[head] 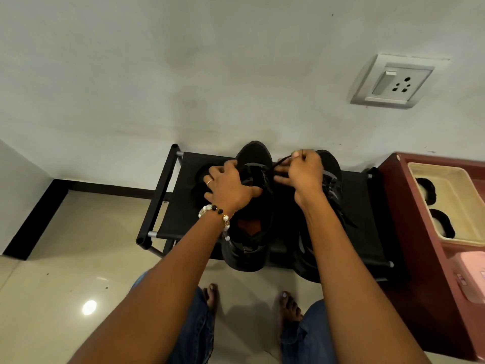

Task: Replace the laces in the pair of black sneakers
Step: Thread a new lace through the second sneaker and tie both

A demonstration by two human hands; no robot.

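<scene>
Soft indoor light, floor glare (89, 307), wide-angle bending at edges.

A white wall socket (393, 81) sits up to my right. Beside the black rack (168, 195) stands a maroon cabinet (414, 232) carrying a cream tray (451, 179) with two dark round things, perhaps hair ties, and something pink (472, 277)

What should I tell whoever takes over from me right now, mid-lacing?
Left hand grips the left sneaker at its tongue, steadying it. Right hand pinches a black lace, pulled taut from that shoe's eyelets.
Both sneakers stand on the black rack; the right sneaker has laces in it.
Done: cannot tell whether this lace is coming out or going in.
Left: finish the left shoe; check the right.
</scene>
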